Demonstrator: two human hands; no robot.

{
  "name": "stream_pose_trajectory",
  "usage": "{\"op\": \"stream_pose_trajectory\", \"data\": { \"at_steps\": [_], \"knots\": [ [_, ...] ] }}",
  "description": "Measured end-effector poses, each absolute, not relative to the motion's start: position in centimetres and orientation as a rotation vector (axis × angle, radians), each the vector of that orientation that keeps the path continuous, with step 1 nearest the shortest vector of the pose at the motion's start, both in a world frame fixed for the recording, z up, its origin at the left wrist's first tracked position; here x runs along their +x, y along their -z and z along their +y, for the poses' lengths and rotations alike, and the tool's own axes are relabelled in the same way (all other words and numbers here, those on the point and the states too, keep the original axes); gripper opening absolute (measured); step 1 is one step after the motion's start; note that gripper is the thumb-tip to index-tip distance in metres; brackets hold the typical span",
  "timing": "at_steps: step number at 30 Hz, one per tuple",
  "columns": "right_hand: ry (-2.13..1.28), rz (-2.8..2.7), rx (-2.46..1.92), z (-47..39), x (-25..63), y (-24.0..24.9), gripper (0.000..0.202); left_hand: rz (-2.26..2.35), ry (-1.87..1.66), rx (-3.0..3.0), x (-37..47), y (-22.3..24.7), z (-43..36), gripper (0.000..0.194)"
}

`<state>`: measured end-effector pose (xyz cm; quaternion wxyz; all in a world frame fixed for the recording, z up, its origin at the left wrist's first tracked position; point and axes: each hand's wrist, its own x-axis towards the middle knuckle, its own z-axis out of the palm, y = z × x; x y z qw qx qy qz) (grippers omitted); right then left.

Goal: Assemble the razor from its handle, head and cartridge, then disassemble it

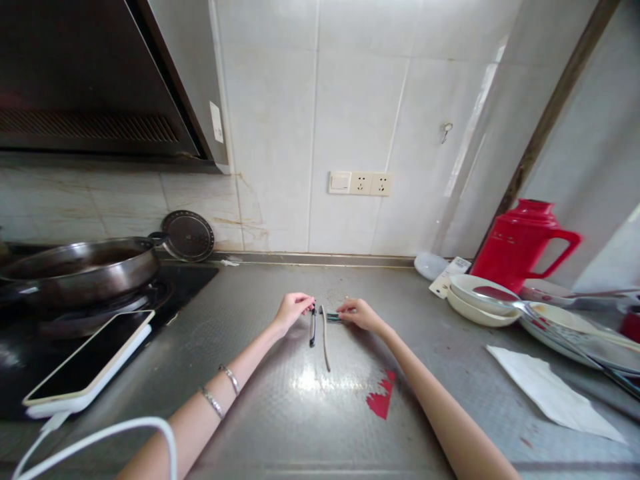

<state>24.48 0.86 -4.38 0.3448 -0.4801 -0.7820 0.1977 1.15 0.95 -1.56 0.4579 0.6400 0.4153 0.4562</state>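
My left hand (294,311) is closed in a pinch at the upper end of a thin black strip (313,332), which has a paler middle and points toward me. Just right of it, a slim grey-beige cord (326,343) lies lengthwise on the steel counter (270,407), touched by neither hand. My right hand (361,315) has its fingers closed at the right end of a short, dark greenish strip (333,317) that lies crosswise. What exactly these strips are is too small to tell. Two silvery bracelets (220,392) circle my left forearm.
A torn red piece (383,397) lies before my right forearm. Leftward are a phone (90,360) with a white cable (125,425) and a pan (90,270) on the stove. Rightward stand a red thermos jug (523,243), bowls (480,300), plates and a white napkin (553,390).
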Motion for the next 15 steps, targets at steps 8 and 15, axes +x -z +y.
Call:
{"op": "stream_pose_trajectory", "data": {
  "at_steps": [8,15],
  "knots": [
    [-0.564,-1.936,-1.263,0.8,24.7,4.0,0.023,1.358,-0.946,1.949,0.2,0.9,1.2,0.023],
    [-0.539,-1.945,-1.283,0.4,24.4,3.1,0.032,1.574,-0.639,2.181,0.9,0.5,-1.9,0.028]
  ]
}}
